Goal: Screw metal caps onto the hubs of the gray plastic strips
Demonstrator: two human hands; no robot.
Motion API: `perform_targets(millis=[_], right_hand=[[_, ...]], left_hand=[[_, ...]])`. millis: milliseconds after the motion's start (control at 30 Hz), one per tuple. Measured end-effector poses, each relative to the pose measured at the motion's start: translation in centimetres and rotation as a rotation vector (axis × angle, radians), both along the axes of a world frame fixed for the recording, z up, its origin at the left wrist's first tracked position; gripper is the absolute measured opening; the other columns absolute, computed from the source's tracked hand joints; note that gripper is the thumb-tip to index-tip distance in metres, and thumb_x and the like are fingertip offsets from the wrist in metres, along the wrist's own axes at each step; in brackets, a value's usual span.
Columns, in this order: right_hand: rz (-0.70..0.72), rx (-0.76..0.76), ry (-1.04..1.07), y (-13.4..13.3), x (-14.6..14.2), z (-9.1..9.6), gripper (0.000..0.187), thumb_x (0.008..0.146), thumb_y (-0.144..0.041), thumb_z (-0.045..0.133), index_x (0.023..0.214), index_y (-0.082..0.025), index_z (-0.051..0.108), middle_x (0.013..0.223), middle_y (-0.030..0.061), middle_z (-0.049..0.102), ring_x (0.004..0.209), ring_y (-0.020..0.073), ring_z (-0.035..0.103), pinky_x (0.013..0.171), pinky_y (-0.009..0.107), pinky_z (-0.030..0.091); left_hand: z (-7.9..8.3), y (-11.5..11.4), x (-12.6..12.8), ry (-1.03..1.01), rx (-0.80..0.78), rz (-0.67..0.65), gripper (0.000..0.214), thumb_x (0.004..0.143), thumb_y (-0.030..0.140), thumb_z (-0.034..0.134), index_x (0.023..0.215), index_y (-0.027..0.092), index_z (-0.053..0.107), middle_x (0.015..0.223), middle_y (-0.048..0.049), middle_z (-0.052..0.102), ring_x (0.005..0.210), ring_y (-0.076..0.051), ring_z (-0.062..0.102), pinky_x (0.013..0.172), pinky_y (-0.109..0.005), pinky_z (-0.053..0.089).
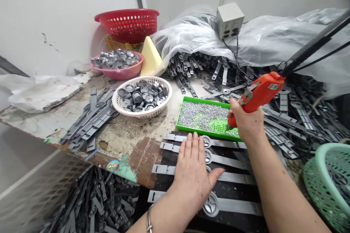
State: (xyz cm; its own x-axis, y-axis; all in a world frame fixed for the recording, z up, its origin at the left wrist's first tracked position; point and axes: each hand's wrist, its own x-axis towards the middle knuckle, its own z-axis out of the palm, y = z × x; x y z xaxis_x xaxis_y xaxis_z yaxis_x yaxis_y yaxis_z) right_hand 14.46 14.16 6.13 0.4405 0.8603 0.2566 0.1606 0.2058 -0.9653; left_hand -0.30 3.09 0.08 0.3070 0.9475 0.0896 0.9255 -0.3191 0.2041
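Note:
My left hand (193,169) lies flat and open on a row of grey plastic strips (226,160) with round discs, laid side by side on a black mat. My right hand (246,120) grips an orange electric screwdriver (259,93). Its tip points down into a green tray (191,102) filled with small silver screws, just beyond the strips. A black cable runs up and right from the screwdriver.
A white basket (120,103) of grey discs and a pink bowl (128,72) of discs sit at the left. A red basket (127,25) stands behind. Grey strips are piled at the back under plastic sheeting (273,40). A green basket (328,185) is at right.

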Motion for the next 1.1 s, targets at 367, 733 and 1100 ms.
perform_targets(millis=[367, 733, 1100], right_hand=[[-0.003, -0.014, -0.034, -0.3, -0.1, 0.0, 0.027, 0.071, -0.036, 0.070, 0.067, -0.020, 0.050, 0.049, -0.0042, 0.052, 0.042, 0.0113, 0.050, 0.039, 0.022, 0.046], [-0.046, -0.042, -0.063, 0.0, -0.1, 0.1, 0.028, 0.069, -0.038, 0.070, 0.062, -0.019, 0.050, 0.049, -0.0028, 0.053, 0.040, 0.0115, 0.049, 0.035, 0.023, 0.043], [-0.017, 0.046, 0.020, -0.9, -0.1, 3.0, 0.028, 0.067, -0.037, 0.072, 0.067, -0.021, 0.050, 0.050, -0.0043, 0.051, 0.040, 0.0116, 0.050, 0.035, 0.024, 0.043]], left_hand=[[0.0, 0.0, 0.0, 0.003, 0.015, -0.002, 0.088, 0.086, 0.070, 0.027, 0.141, 0.002, 0.035, 0.150, -0.0193, 0.023, 0.140, -0.033, 0.017, 0.113, -0.048, 0.022], [0.2, 0.0, 0.0, 0.011, 0.011, -0.013, 0.087, 0.087, 0.069, 0.028, 0.140, 0.001, 0.034, 0.150, -0.0198, 0.022, 0.140, -0.033, 0.015, 0.113, -0.049, 0.022], [0.1, 0.1, -0.6, -0.043, 0.038, -0.033, 0.093, 0.084, 0.074, 0.026, 0.142, 0.002, 0.031, 0.150, -0.0203, 0.022, 0.140, -0.034, 0.015, 0.112, -0.050, 0.022]])
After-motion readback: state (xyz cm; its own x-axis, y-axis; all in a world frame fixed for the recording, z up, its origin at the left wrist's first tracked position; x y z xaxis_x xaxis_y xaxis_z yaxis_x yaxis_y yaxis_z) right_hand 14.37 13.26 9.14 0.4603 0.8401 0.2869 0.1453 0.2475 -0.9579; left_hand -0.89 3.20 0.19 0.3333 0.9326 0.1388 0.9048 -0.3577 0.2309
